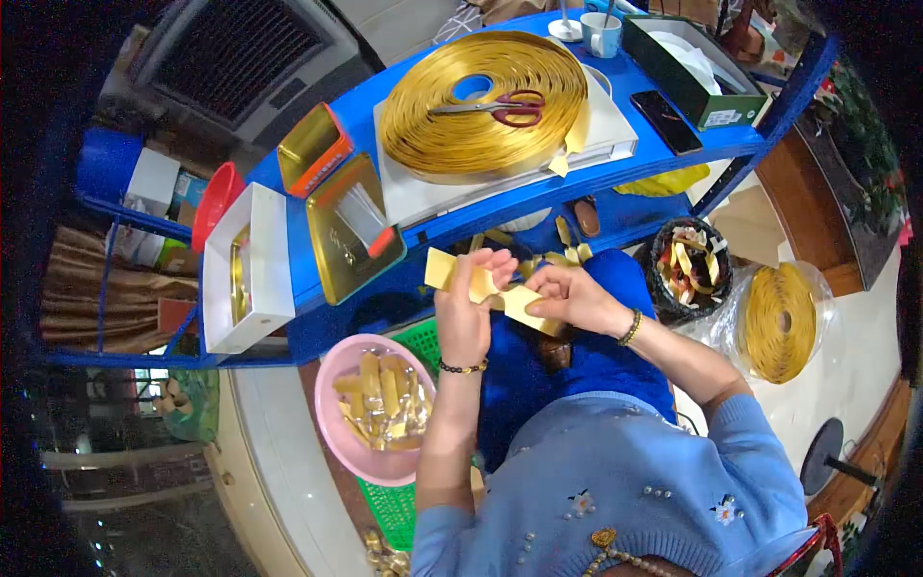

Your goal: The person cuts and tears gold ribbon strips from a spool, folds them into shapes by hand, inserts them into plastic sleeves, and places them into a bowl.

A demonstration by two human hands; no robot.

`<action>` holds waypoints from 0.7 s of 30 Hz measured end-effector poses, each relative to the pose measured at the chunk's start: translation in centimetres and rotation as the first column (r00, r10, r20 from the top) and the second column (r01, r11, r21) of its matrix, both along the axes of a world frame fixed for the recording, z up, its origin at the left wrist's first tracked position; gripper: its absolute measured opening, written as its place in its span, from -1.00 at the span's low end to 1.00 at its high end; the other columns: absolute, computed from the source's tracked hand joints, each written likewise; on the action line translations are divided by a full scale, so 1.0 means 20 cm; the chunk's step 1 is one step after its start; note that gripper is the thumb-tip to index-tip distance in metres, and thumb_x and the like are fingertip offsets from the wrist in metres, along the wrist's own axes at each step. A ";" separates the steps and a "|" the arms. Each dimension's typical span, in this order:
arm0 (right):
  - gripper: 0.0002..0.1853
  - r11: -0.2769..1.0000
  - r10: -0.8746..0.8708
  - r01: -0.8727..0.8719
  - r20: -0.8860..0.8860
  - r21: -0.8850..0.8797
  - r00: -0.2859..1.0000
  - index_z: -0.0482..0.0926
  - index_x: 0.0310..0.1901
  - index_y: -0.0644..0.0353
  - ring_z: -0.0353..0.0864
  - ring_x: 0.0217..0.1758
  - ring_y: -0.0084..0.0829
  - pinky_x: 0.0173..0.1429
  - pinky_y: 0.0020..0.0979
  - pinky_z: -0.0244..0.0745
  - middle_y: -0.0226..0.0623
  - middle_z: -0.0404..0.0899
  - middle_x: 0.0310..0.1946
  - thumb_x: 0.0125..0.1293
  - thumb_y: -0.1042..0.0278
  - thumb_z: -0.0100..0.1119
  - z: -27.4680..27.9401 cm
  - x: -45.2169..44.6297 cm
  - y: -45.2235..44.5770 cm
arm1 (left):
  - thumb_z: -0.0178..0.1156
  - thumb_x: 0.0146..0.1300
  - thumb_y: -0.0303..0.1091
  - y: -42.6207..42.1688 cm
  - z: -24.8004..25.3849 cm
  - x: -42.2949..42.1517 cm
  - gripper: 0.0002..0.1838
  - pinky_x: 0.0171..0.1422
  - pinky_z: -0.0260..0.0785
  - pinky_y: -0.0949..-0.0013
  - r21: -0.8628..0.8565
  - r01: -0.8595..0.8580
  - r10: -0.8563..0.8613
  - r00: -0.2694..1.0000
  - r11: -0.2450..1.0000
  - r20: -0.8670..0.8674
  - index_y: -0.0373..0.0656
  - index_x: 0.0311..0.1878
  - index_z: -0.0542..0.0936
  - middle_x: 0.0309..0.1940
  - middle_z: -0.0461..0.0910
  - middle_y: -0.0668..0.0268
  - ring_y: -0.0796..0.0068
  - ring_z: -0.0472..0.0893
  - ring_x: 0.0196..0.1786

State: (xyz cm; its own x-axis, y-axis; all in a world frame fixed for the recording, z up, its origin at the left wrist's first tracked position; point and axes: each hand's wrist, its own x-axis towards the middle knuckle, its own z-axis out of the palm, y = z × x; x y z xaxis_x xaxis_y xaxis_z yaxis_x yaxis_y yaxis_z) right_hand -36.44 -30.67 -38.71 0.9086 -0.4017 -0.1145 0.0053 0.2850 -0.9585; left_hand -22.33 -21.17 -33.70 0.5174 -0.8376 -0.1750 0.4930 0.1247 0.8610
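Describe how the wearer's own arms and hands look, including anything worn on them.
Both the left hand and right hand are ungloved. The left wrist has a dark beaded bracelet with gold-coloured accents; the right wrist has a beaded bracelet in dark and yellowish tones. The light blue knit sleeves leave the forearms bare.

Your left hand (465, 306) covers part of the gold strip (520, 305), so you cannot tell whether it is one piece or two. The pink basin (330, 423) and your left arm (446, 442) hide much of the green basket (387, 505); the print on the dark green box's label (721, 117) is too small to read.
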 end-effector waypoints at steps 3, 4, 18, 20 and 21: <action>-0.85 0.999 0.038 -0.040 0.062 0.018 0.997 0.46 -0.21 0.25 0.47 -0.31 -0.72 -0.26 -0.63 0.39 -0.49 0.53 -0.36 0.19 0.51 0.17 0.03 0.02 0.00 | -0.10 0.36 -0.21 0.00 0.00 -0.01 -0.64 0.04 0.41 0.30 -0.005 -0.016 0.016 1.000 1.000 0.023 -0.38 -0.09 0.46 -0.17 0.56 0.08 0.29 0.57 -0.09; -0.86 0.999 0.045 -0.048 0.104 0.025 0.994 0.46 -0.22 0.24 0.47 -0.29 -0.72 -0.24 -0.63 0.40 -0.48 0.54 -0.36 0.19 0.49 0.17 0.06 0.03 0.00 | -0.07 0.34 -0.24 -0.01 0.00 -0.02 -0.66 0.01 0.42 0.34 -0.030 -0.002 0.003 1.000 1.000 0.030 -0.39 -0.11 0.49 -0.20 0.58 0.11 0.32 0.58 -0.12; -0.88 0.713 -0.108 0.380 0.443 -0.590 0.890 0.61 -0.43 0.21 0.43 0.09 -0.21 0.17 -0.23 0.27 -0.26 0.55 -0.13 -0.05 0.48 0.35 0.16 0.06 -0.06 | -0.22 0.38 0.03 -0.06 -0.23 -0.03 -0.46 0.16 0.28 0.31 -0.109 0.249 -0.265 0.947 0.962 -0.179 -0.28 0.11 0.38 0.02 0.47 0.22 0.42 0.45 0.08; -0.90 0.795 -0.150 0.362 0.421 -0.487 0.894 0.62 -0.44 0.22 0.35 0.20 -0.19 0.23 -0.20 0.21 -0.24 0.57 -0.10 -0.05 0.51 0.34 0.15 0.04 -0.09 | -0.31 0.37 0.13 -0.04 -0.27 0.03 -0.35 0.22 0.23 0.29 0.039 0.206 -0.208 0.977 0.978 0.043 -0.30 0.18 0.31 0.07 0.43 0.21 0.39 0.42 0.12; -0.90 0.784 -0.165 0.386 0.435 -0.487 0.885 0.63 -0.44 0.22 0.35 0.21 -0.19 0.24 -0.19 0.20 -0.24 0.57 -0.09 -0.05 0.51 0.34 0.15 0.04 -0.09 | -0.28 0.40 0.05 -0.02 -0.22 0.02 -0.39 0.28 0.16 0.29 0.128 0.034 -0.070 0.954 0.991 0.290 -0.33 0.22 0.25 0.12 0.38 0.17 0.37 0.37 0.18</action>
State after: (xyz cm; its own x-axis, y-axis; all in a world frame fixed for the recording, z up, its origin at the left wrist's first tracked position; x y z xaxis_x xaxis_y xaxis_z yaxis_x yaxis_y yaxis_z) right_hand -35.56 -32.52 -35.63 0.6791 -0.5335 0.5041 0.3643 -0.3512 -0.8625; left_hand -22.01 -21.62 -38.03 0.5174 -0.8468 -0.1233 0.2196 -0.0080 0.9756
